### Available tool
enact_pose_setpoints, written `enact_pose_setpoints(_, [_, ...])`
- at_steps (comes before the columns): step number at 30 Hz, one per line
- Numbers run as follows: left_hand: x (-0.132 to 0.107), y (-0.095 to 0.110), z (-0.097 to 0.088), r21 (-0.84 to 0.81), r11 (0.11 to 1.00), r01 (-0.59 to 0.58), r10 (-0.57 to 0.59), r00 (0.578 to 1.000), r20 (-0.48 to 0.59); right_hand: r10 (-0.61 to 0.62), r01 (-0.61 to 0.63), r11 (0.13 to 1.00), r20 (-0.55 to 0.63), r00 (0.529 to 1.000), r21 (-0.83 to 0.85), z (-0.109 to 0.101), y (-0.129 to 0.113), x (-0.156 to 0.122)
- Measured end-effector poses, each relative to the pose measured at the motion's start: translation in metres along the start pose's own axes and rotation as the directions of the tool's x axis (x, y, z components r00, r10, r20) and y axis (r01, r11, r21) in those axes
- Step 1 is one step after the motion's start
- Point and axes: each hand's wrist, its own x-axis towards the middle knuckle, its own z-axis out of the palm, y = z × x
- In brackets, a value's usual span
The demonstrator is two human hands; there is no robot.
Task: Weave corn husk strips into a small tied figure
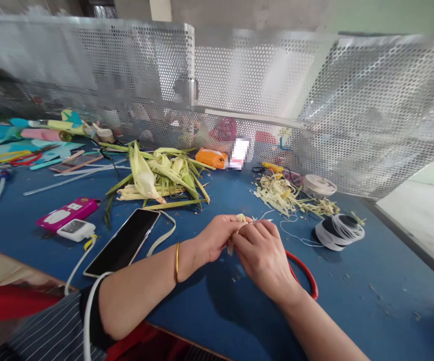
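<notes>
Close together over the blue table (345,306), my two hands meet on a small pale piece of corn husk (241,218). My left hand (219,235), with a gold bangle on its wrist, pinches it from the left. The curled fingers of my right hand (260,248) press against the same piece and hide most of it. White thread (295,239) runs from near my right hand to a dark spool (339,231) at the right. Under my right wrist shows a red curved cord or tube (309,276).
Green corn husks (160,173) lie in a pile at the back left. Husk scraps (280,193) lie behind my right hand. A phone (125,240), a pink device (66,213) and an orange packet (211,158) rest around. A perforated metal screen (250,80) borders the back.
</notes>
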Motion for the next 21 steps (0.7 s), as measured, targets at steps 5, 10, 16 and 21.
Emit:
enact_pose_setpoints(5, [-0.001, 0.001, 0.001, 0.087, 0.996, 0.029, -0.028, 1.0, -0.009, 0.428, -0.376, 0.849, -0.065, 0.902, 0.372, -0.003, 0.011, 0.0])
enact_pose_setpoints(10, [0.001, 0.005, -0.004, 0.146, 0.981, 0.126, -0.129, 0.992, 0.012, 0.708, -0.65, 0.529, 0.138, 0.692, 0.546, -0.005, 0.03, -0.001])
enact_pose_setpoints(16, [0.001, 0.01, -0.005, 0.123, 0.979, 0.16, -0.161, 0.987, 0.0, 0.727, -0.724, 0.579, 0.165, 0.667, 0.374, -0.002, 0.034, -0.002])
enact_pose_setpoints(21, [-0.002, 0.011, -0.001, 0.206, 0.97, 0.13, -0.122, 0.991, -0.047, 0.687, -0.695, 0.696, 0.116, 0.717, 0.18, -0.002, 0.023, 0.001])
